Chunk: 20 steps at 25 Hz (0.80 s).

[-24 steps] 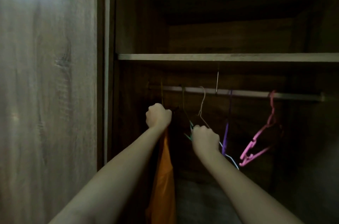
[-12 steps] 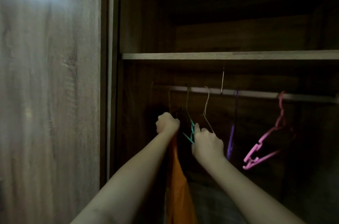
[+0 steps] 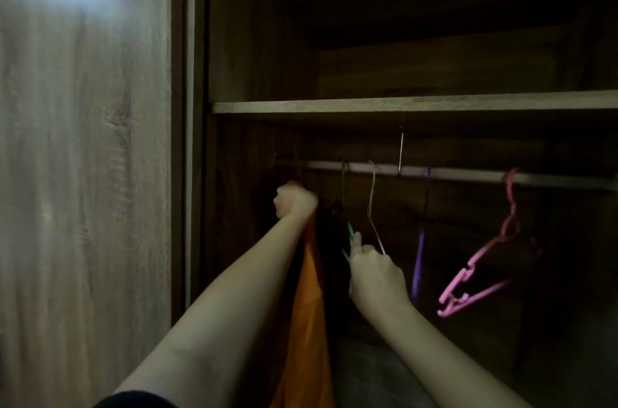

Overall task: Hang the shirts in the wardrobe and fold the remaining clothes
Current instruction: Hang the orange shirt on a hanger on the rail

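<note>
Head: left hand (image 3: 294, 202) hides orange shirt (image 3: 309, 324) top; right hand (image 3: 376, 277) pinches hanger (image 3: 350, 233).

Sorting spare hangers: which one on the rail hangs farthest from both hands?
The pink hanger, tilted at the rail's right end; the purple hanger, beige hanger and green hanger hang nearer.

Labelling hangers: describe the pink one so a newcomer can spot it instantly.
Inside the open wardrobe, follow the metal rail under the shelf rightward. The pink hanger hangs last on it, apart from the rest: thick plastic, tilted, unlike the thin hangers leftward.
</note>
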{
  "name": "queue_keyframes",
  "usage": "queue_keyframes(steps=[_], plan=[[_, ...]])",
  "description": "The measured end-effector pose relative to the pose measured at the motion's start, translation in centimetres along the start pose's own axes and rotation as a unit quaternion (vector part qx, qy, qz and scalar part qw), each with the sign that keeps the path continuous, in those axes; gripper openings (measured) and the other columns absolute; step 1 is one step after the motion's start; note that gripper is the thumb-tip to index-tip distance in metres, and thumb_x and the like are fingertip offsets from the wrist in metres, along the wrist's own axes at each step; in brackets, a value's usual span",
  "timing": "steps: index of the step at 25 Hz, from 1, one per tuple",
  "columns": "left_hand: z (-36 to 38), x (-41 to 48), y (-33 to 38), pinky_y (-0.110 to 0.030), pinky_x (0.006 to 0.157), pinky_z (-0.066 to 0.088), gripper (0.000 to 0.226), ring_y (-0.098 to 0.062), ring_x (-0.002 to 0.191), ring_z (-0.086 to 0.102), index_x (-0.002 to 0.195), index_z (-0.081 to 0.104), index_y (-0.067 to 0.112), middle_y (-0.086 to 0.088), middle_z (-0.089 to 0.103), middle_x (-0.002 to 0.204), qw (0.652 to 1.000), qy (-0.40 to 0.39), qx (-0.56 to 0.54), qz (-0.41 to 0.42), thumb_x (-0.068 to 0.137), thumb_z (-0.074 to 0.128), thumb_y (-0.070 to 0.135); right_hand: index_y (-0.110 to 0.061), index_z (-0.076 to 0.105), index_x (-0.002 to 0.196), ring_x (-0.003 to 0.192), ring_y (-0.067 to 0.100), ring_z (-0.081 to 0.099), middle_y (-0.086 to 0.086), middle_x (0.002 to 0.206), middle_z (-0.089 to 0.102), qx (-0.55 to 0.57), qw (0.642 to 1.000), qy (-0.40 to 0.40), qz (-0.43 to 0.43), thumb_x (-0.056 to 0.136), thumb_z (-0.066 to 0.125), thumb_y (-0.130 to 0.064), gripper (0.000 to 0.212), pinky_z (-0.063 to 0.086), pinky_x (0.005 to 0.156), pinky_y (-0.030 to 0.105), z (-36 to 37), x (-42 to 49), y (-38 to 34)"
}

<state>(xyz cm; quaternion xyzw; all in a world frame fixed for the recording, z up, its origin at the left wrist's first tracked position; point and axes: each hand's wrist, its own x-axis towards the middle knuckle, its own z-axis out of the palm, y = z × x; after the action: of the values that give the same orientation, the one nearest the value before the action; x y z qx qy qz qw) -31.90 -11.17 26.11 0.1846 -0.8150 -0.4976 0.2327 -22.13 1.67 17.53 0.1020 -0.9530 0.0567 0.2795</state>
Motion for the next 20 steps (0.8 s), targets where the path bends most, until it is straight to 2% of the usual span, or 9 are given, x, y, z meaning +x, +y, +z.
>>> queue_keyframes(steps=[4,8,11,14,16,20], plan=[[0.4,1.7,-1.7,-0.037,0.095,0.049,0.034,-0.030,0.117,0.056,0.125,0.055,0.004,-0.015,0.056,0.129,0.999,-0.032,-0.010,-0.035,0.093,0.053,0.015,-0.012,0.003,0.149,0.101,0.023,0.061,0.011,0.125,0.050,-0.005,1.000,0.001,-0.015,0.092,0.052,-0.010,0.075,0.055,0.079,0.032,-0.1,-0.2,0.4],[0.4,0.5,-2.3,-0.039,0.092,0.048,0.033,-0.033,0.117,0.054,0.125,0.055,0.005,-0.015,0.055,0.128,0.997,-0.033,0.064,0.010,0.094,0.050,0.017,-0.009,0.010,0.148,0.101,0.024,0.062,0.011,0.126,0.051,-0.015,1.000,0.002,-0.014,0.093,0.050,-0.007,0.068,0.055,0.077,0.032,-0.2,-0.4,0.5],[-0.3,0.5,-2.8,-0.044,0.093,0.050,0.033,-0.033,0.114,0.055,0.125,0.054,0.009,-0.014,0.056,0.126,0.997,-0.027,0.075,0.024,0.094,0.052,0.021,-0.007,0.012,0.148,0.100,0.026,0.061,0.012,0.126,0.051,-0.025,0.999,0.009,-0.024,0.093,0.048,-0.006,0.066,0.052,0.073,0.032,-0.6,-0.6,0.7],[-0.2,-0.1,-3.1,-0.041,0.096,0.049,0.039,-0.032,0.113,0.057,0.124,0.055,0.006,-0.014,0.057,0.125,0.992,-0.114,0.047,0.021,0.092,0.056,0.028,-0.006,0.013,0.147,0.098,0.025,0.062,0.012,0.127,0.049,-0.040,0.998,0.020,-0.034,0.095,0.044,-0.006,0.061,0.053,0.071,0.032,-0.5,-0.8,1.0],[-0.1,-1.8,-3.7,-0.036,0.090,0.052,0.037,-0.029,0.106,0.061,0.117,0.059,0.004,-0.013,0.061,0.118,0.987,-0.154,0.037,0.028,0.090,0.059,0.030,-0.004,0.013,0.147,0.101,0.025,0.060,0.013,0.129,0.046,-0.045,0.998,0.019,-0.039,0.095,0.042,-0.005,0.060,0.054,0.074,0.032,-0.1,-1.1,0.8],[-1.1,-5.3,-7.9,-0.042,0.088,0.054,0.023,-0.031,0.102,0.061,0.115,0.054,0.006,-0.013,0.059,0.110,0.992,-0.071,0.060,0.081,0.092,0.050,0.009,-0.005,0.016,0.147,0.109,0.025,0.053,0.012,0.130,0.046,-0.032,0.998,0.042,-0.023,0.092,0.051,-0.011,0.066,0.053,0.075,0.033,0.4,-2.2,-0.2]])
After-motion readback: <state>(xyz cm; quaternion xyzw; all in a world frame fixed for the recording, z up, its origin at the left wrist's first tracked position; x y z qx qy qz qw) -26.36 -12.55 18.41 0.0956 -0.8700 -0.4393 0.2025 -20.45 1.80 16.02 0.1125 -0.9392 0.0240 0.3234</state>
